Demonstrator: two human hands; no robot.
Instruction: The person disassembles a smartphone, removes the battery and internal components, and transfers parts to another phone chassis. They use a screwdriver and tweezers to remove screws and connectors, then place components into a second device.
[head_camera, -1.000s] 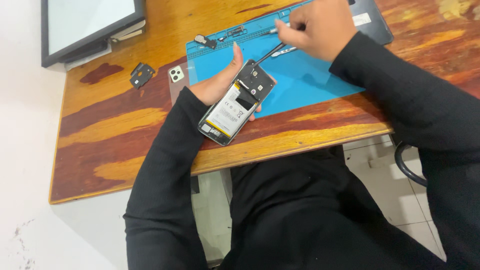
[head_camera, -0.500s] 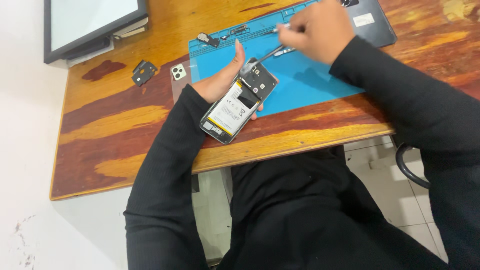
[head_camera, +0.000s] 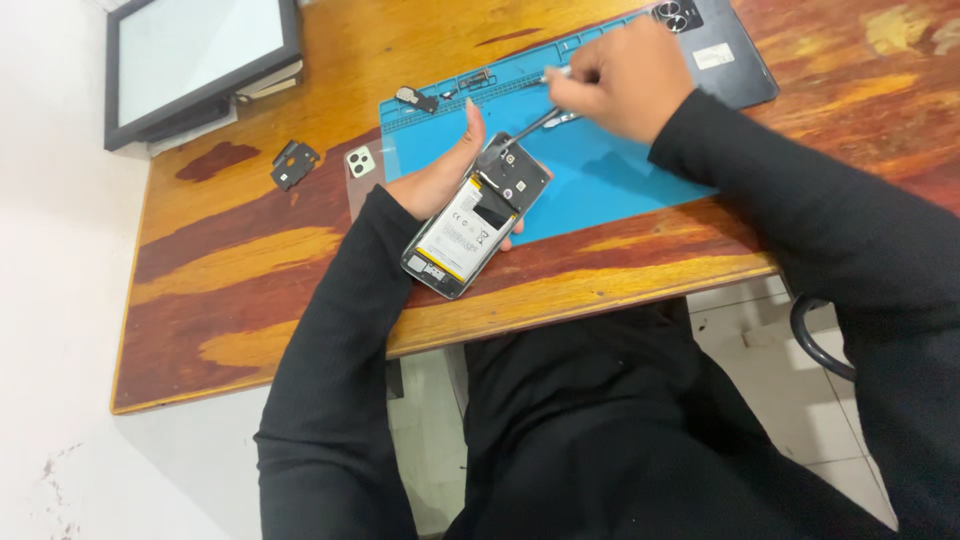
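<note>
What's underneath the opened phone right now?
The left hand cradles the opened phone from below, over the blue mat and wooden table. The palm and the phone's underside are hidden by the phone.

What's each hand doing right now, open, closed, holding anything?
Left hand: closed around the opened smartphone with exposed white battery, cradling it from beneath.
Right hand: closed on a thin metal-shafted screwdriver, tip at the phone's upper end.
</note>
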